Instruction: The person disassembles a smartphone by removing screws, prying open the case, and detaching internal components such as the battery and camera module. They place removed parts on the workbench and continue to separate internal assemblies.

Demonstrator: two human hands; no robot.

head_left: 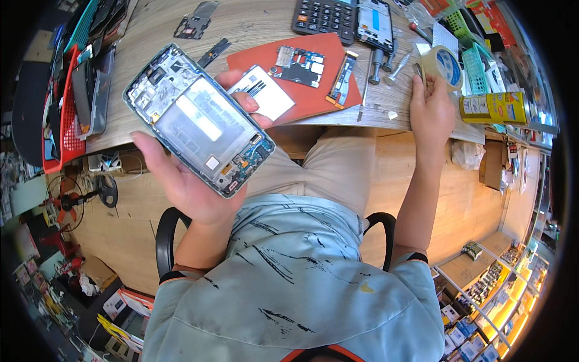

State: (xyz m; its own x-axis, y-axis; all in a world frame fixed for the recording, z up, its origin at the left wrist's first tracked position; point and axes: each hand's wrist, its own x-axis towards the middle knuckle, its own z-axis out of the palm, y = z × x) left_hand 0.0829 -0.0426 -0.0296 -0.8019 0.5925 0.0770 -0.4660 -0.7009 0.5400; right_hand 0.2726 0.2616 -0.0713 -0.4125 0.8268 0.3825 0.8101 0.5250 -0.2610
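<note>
My left hand grips an opened phone body, its inside facing up and tilted, fingers round its right edge and thumb by its left. The battery bay shows bare, with a small circuit board at the lower end. Just right of it, a white flat battery-like block lies on a red mat. A phone circuit board and a narrow board strip rest there too. At the right, my right hand is closed, pinching something thin I cannot make out, beside a tape roll.
A calculator and another phone part lie at the back. Screwdrivers and a screw-like metal piece are near the tape. A yellow can lies at the right edge. Red baskets stand left; a dark cover plate lies behind.
</note>
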